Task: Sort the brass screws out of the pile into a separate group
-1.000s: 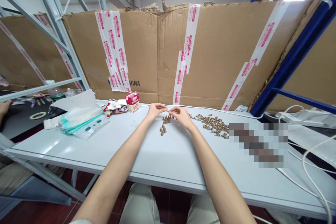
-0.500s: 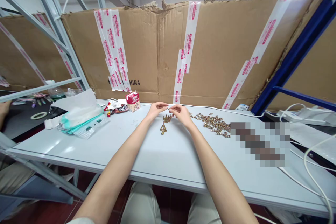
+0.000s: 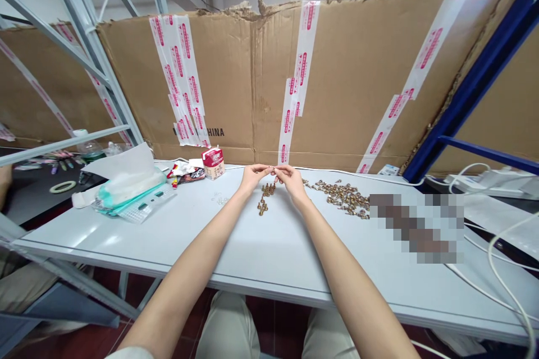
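Observation:
My left hand (image 3: 253,178) and my right hand (image 3: 292,182) meet at the fingertips above the table, both pinched closed. Something very small sits between them, too tiny to make out. Just below stands a small group of brass-coloured screws (image 3: 263,206), several of them upright, running in a narrow line toward me. To the right of my right hand lies a loose pile of similar screws (image 3: 346,196). Small clear pieces (image 3: 220,199) are scattered on the table left of my left wrist.
A red and white drink carton (image 3: 213,164) and crumpled wrappers (image 3: 187,173) stand at the back left. Nearer the left end lies a teal and white plastic packet (image 3: 132,190). Cardboard (image 3: 227,78) walls the back of the grey table (image 3: 269,258). White cables (image 3: 488,297) trail on the right.
My fingertips have come up slightly and closer together, still pinched. More of the clear pieces show beside my left forearm. The screw groups look unchanged.

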Motion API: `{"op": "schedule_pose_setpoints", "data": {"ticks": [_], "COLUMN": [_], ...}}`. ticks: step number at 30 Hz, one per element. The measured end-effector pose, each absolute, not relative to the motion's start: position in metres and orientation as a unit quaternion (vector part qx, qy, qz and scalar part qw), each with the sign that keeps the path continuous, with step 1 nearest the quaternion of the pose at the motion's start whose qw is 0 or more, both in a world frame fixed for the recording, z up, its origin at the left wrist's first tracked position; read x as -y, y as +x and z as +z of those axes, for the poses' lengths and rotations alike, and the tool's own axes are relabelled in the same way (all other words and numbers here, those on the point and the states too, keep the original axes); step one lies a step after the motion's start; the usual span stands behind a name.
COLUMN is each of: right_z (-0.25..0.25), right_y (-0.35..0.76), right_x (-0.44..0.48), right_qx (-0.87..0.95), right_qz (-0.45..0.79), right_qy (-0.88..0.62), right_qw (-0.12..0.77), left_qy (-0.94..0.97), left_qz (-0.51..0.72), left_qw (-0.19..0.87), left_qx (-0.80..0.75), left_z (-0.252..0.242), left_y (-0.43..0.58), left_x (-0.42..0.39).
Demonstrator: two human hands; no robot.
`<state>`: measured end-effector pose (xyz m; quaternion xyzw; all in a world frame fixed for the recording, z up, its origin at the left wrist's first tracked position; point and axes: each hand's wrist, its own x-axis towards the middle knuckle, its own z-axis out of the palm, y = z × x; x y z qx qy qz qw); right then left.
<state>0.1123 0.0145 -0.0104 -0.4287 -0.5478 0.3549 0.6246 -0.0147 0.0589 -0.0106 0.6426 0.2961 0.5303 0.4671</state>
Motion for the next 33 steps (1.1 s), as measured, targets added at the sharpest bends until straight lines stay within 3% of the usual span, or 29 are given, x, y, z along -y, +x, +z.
{"op": "schedule_pose_setpoints", "data": {"ticks": [6,15,28,31,33], "right_z": [-0.013,-0.009,-0.004,-0.002,-0.002], "right_y": [0.109,0.108,0.105,0.102,0.1], "right_x": [-0.015,-0.003,-0.008,-0.006,-0.003], "right_qx": [0.53,0.617,0.546,0.557,0.58], "right_qz": [0.362,0.198,0.484,0.465,0.375], "right_qy": [-0.435,-0.5,-0.383,-0.411,-0.461], "right_qw": [0.632,0.574,0.566,0.552,0.557], "left_qy": [0.607,0.605,0.623,0.623,0.613], "left_qz": [0.563,0.557,0.546,0.546,0.56], "left_qw": [0.468,0.485,0.492,0.492,0.488], "left_qx": [-0.309,-0.297,-0.268,-0.268,-0.269], "left_z": [-0.012,-0.008,-0.006,-0.006,-0.005], "left_y": [-0.008,-0.007,-0.006,-0.006,-0.007], "left_x": [-0.055,-0.051,-0.05,-0.051,-0.051]}}
